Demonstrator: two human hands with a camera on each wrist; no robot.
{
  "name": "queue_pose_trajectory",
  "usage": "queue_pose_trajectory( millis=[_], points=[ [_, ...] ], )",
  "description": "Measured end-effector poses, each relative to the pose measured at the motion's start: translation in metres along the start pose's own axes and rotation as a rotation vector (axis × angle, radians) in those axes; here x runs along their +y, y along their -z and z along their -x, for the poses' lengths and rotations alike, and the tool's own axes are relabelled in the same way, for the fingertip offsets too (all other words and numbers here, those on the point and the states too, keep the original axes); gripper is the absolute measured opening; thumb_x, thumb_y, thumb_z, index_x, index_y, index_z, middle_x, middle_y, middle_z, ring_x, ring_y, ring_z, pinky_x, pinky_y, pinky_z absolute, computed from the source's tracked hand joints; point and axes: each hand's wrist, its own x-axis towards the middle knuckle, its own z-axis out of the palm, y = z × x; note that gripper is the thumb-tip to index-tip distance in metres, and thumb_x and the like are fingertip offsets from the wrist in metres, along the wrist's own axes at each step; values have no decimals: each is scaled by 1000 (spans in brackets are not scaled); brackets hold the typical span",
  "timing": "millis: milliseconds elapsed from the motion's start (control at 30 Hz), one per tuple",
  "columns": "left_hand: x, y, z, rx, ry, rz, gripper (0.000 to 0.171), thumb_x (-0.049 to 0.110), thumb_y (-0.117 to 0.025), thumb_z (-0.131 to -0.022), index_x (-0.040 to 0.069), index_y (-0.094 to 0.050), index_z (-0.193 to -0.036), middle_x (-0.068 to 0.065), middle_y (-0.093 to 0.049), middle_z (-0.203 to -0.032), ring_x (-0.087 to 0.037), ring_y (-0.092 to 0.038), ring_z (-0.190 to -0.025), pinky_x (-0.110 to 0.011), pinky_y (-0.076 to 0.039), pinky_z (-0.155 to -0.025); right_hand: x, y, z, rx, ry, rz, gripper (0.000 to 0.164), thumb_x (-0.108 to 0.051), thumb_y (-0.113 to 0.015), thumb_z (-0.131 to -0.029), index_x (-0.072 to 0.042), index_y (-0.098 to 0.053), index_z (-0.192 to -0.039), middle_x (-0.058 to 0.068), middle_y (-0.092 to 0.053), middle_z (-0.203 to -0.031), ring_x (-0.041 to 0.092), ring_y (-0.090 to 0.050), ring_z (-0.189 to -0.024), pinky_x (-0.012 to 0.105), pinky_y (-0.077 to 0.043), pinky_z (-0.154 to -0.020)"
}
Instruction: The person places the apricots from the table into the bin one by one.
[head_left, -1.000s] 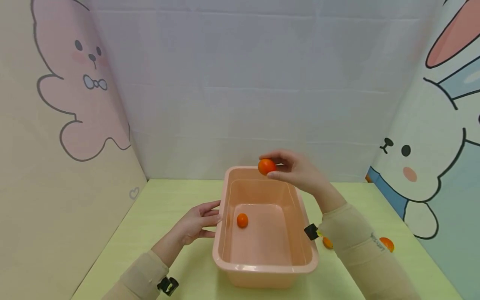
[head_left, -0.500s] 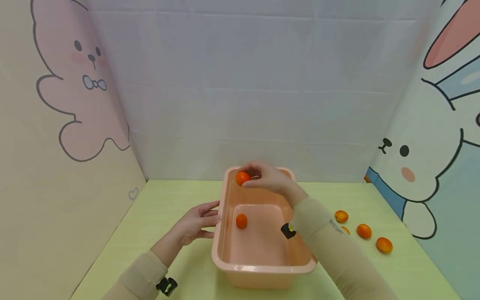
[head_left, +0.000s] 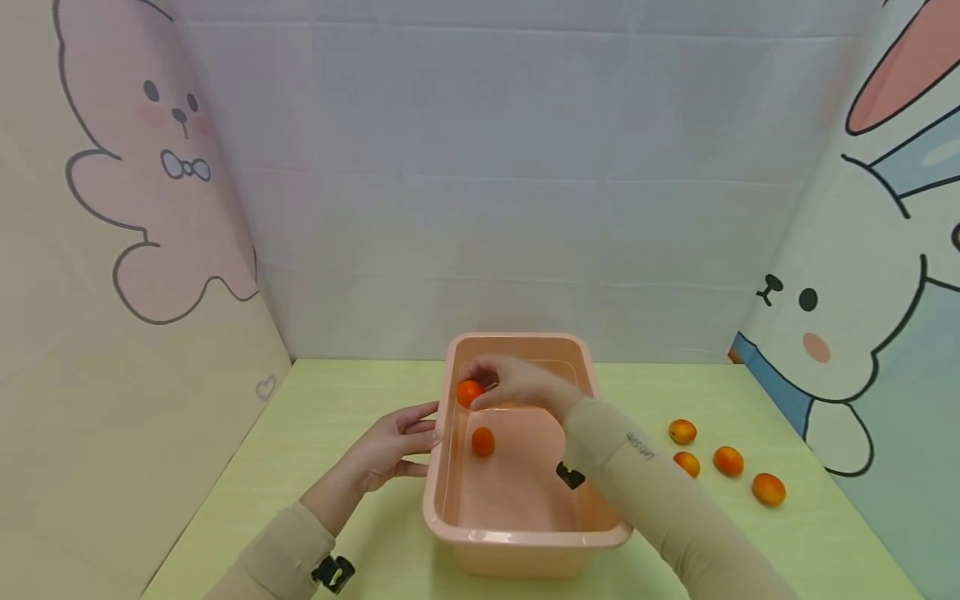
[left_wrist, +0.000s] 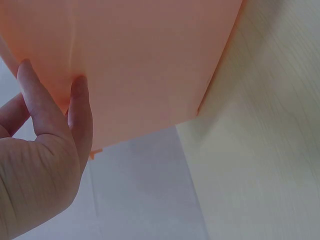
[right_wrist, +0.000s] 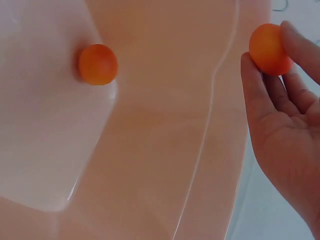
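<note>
In the head view a peach-pink plastic basin (head_left: 525, 537) stands on the table. My right hand (head_left: 517, 387) is inside its far left part and pinches an orange kumquat (head_left: 470, 393) between thumb and fingertips; the right wrist view shows this kumquat (right_wrist: 270, 49) up close. A second kumquat (head_left: 483, 442) lies on the basin floor near the left wall, below the held one. My left hand (head_left: 393, 447) is at the basin's left side, its fingers extended and touching the outer wall, as the left wrist view shows the fingers (left_wrist: 80, 105) against it.
Several more kumquats (head_left: 728, 461) lie on the pale green table (head_left: 360, 387) to the right of the basin; my right sleeve (head_left: 637, 467) partly covers one. A white sheet (head_left: 450, 167) hangs behind, and panels with cartoon animals flank the table.
My right hand has moved left and down from above the basin's far rim into it, still pinching the kumquat. The loose kumquats at the right have come into view. My left hand stays put.
</note>
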Motion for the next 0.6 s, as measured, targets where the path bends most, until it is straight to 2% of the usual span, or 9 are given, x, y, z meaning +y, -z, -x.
queue_pose_trajectory(
  millis=[267, 467, 600],
  points=[
    [-2, 1, -2, 4, -3, 1, 68, 16, -65, -98, 0, -30, -154, -25, -49, -143, -27, -65, -110, -40, -60, -77, 6, -12, -3, -187, -69, 14, 33, -2, -77, -83, -4, -61, -111, 2, -63, -105, 19, -58, -101, 27, -52, -88],
    [-2, 1, -2, 6, -4, 0, 67, 15, -64, -98, 0, -30, -154, -25, -49, -143, -27, -66, -109, -40, -60, -76, 9, -17, -4, -277, -131, 34, 32, 1, -77, -83, -3, -64, -112, 0, -65, -105, 17, -61, -102, 27, -53, -90],
    [-2, 0, -2, 14, -1, -3, 67, 15, -64, -98, -1, -29, -154, -25, -49, -143, -26, -66, -107, -40, -60, -76, 9, -20, -4, -309, -160, 29, 32, 4, -75, -83, -3, -64, -112, 0, -65, -105, 17, -61, -102, 27, -53, -91]
  ],
)
